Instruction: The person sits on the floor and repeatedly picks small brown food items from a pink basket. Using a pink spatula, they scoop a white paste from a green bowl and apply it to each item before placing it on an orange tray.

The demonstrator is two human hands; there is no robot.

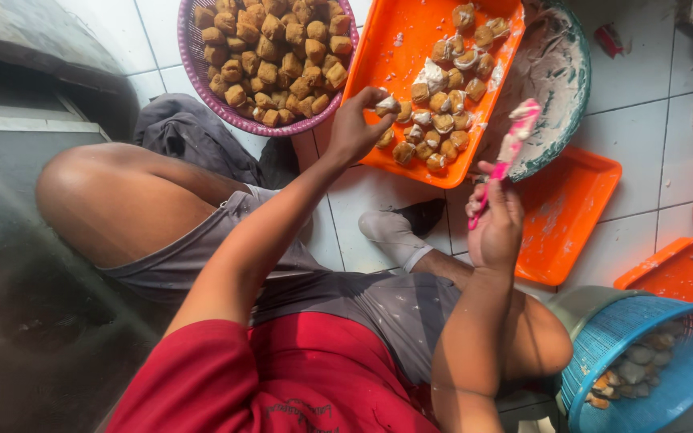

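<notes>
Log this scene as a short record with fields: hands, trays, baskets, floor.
left hand: sets a filled tofu puff on the orange tray
right hand: grips a pink spatula smeared with paste
paste bowl: beside the tray
purple basket: heaped with fried tofu
blue basket: lower right, few pieces inside
floor: white tiles

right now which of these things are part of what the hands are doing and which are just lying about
In use:
left hand, pinching a filled tofu piece
right hand, holding a pink spatula
orange tray of filled pieces
bowl of white paste
purple basket of fried tofu

Lying about:
two more orange trays
blue basket
grey cloth
</notes>
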